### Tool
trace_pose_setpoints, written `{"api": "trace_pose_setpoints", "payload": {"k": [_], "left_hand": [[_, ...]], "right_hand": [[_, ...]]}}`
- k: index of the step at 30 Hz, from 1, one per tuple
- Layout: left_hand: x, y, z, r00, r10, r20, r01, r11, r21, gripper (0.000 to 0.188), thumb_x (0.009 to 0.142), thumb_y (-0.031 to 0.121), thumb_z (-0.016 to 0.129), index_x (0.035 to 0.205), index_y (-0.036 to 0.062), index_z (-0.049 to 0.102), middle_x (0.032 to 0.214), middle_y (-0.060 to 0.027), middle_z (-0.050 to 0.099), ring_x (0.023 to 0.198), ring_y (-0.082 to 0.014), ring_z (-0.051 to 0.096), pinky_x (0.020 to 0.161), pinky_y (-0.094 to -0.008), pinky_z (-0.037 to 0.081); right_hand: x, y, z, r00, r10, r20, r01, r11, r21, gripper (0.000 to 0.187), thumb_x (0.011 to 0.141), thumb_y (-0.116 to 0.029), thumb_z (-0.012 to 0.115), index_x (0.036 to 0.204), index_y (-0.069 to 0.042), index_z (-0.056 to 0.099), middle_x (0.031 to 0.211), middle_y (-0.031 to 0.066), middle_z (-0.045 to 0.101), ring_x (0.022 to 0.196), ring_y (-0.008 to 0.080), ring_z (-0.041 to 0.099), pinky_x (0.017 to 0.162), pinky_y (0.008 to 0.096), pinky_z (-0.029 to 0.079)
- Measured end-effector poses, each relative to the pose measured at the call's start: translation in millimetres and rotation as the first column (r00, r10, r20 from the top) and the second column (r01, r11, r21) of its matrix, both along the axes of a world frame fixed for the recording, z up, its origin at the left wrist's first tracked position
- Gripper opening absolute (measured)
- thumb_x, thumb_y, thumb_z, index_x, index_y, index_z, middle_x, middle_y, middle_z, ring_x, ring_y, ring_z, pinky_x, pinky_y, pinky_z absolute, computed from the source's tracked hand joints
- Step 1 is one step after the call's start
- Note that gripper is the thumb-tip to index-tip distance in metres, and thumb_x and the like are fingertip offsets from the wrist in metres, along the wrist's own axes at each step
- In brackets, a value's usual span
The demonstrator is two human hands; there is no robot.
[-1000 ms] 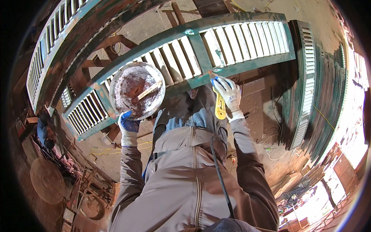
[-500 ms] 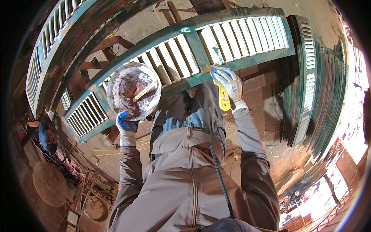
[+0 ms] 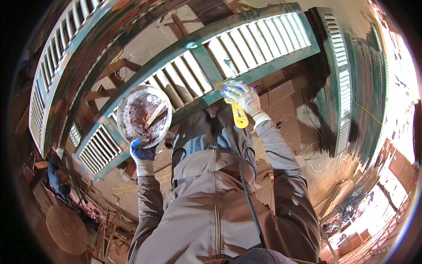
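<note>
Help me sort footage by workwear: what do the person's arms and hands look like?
The left hand shows a blue-faced glove with a whitish cuff. The right hand has a whitish-backed glove, blue around the fingers, also whitish at the cuff. Both arms wear long, creased grey-brown sleeves.

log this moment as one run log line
left hand: holding bowl, stick inside | right hand: gripping yellow-handled tool by green louvred shutter | tool-to-shutter contact: unclear
</note>
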State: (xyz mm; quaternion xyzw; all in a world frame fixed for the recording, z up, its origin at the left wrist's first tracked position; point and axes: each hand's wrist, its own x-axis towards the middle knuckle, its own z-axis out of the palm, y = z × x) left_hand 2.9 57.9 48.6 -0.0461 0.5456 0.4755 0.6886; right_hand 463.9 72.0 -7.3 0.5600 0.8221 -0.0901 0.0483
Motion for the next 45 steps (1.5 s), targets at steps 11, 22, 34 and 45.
{"api": "trace_pose_setpoints", "payload": {"k": [11,22,34,45], "left_hand": [[70,49,-63,0.986,-0.102,0.129,0.066,0.963,0.262,0.028,0.085,0.014,0.061,0.108,0.0006,0.065,0.110,-0.0180,0.071,0.101,-0.0371,0.069,0.093,-0.0561,0.057],[292,141,-76,0.980,-0.044,0.192,0.009,0.984,0.175,0.051,0.088,0.014,0.058,0.134,-0.0050,0.052,0.134,-0.0218,0.060,0.122,-0.0407,0.059,0.109,-0.0585,0.045],[345,159,-67,0.994,0.106,-0.020,-0.103,0.985,0.138,0.038,0.097,0.014,0.045,0.121,-0.0132,0.058,0.128,-0.0244,0.062,0.116,-0.0376,0.061,0.105,-0.0529,0.049],[332,151,-84,0.986,0.146,-0.085,-0.140,0.987,0.082,0.044,0.094,0.020,0.051,0.127,-0.0090,0.054,0.129,-0.0240,0.060,0.117,-0.0390,0.059,0.105,-0.0533,0.049]], "right_hand": [[107,-37,67,0.185,-0.513,-0.838,0.737,0.637,-0.227,0.027,0.094,-0.004,0.064,0.120,-0.007,0.070,0.119,0.0059,0.071,0.109,0.0172,0.063,0.094,0.0305,0.051],[369,6,34,0.485,-0.671,-0.561,0.862,0.475,0.178,0.029,0.099,-0.018,0.058,0.125,-0.012,0.069,0.121,0.0046,0.071,0.106,0.0227,0.065,0.096,0.0351,0.049],[447,73,-9,0.844,-0.477,-0.244,0.536,0.750,0.388,0.048,0.075,-0.020,0.075,0.122,-0.027,0.070,0.118,-0.0048,0.068,0.104,0.0215,0.064,0.083,0.0358,0.056],[462,110,2,0.833,-0.338,-0.439,0.512,0.771,0.378,0.042,0.074,-0.021,0.082,0.115,-0.021,0.074,0.115,-0.0011,0.070,0.100,0.0233,0.065,0.088,0.0360,0.056]]}}
